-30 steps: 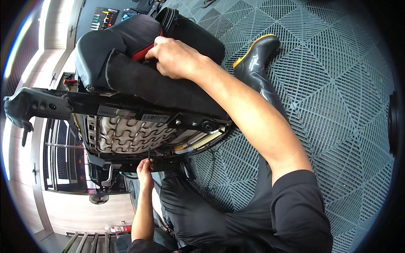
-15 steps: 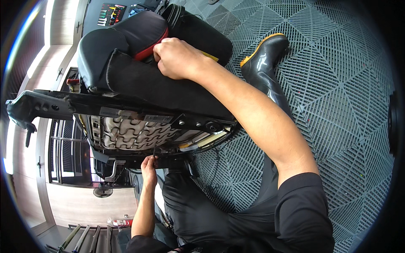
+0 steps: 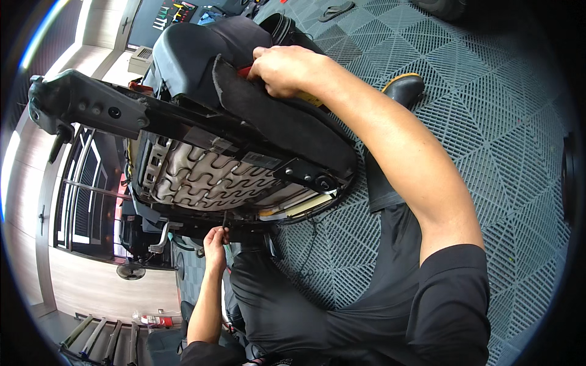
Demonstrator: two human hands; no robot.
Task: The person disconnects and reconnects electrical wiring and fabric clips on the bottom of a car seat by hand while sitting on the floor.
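A black car seat (image 3: 206, 52) is tipped over in front of me, its underside facing me with pale padding and wavy wire springs (image 3: 210, 177). My right hand (image 3: 284, 70) reaches over the upper side, fingers curled around the seat's edge by a red part (image 3: 245, 72) and a loose black felt flap (image 3: 268, 119); the fingertips are partly hidden. Lower down, my left hand (image 3: 215, 244) is closed in a pinch at the lower frame rail, near a thin dark piece too small to name. A long metal side rail (image 3: 177, 131) crosses the seat.
Dark cables (image 3: 314, 232) hang below the seat toward the grey grated floor tiles (image 3: 482, 152). Behind the seat stands a black bucket (image 3: 278, 25). A rubber boot (image 3: 404, 89) shows beyond my right arm, a fan (image 3: 131, 271) at the left.
The seat has tilted and shifted a little, showing more of its spring underside. My right hand has moved right with its edge. The left hand keeps its pinch, and the view has shifted.
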